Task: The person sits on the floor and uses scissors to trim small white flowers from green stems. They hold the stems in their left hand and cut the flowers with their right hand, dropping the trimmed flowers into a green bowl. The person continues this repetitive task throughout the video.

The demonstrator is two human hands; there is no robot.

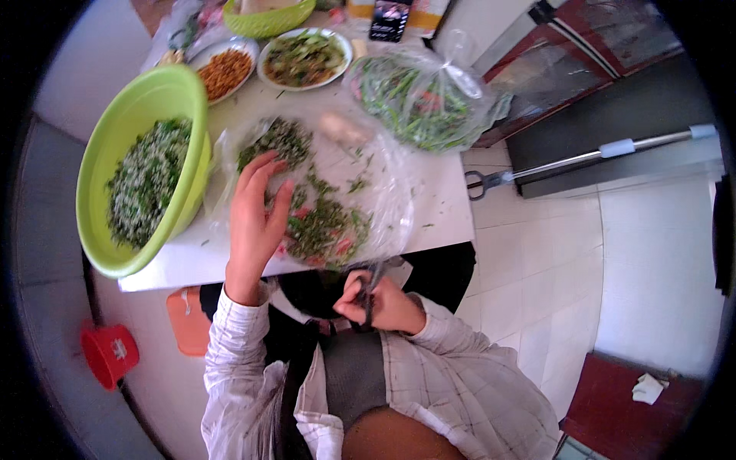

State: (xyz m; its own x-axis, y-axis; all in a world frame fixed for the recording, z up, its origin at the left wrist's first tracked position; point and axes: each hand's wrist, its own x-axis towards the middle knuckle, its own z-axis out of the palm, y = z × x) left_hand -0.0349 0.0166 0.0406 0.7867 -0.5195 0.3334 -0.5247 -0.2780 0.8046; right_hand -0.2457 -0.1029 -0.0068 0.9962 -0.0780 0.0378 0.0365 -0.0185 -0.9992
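Observation:
My left hand (256, 213) hovers over or rests lightly by a heap of leafy greens with pale buds (287, 141), its fingers apart. Just beyond the table edge, my right hand (382, 302) grips dark-handled scissors (365, 302), blades pointing up toward the table. Between the hands lies a looser pile of cut greens (322, 230) with some red bits, on a clear plastic bag (391, 201) spread over the white table (443, 230). At the left stands a large green plastic basin (100, 167) holding chopped greens with white flower buds (149, 178).
A knotted clear bag of greens (414, 103) sits at the table's back right. Behind are a plate of orange-brown food (227, 72), a plate of cooked vegetables (305, 57), a green basket (270, 20) and a phone (391, 20). A red bucket (109, 356) stands lower left.

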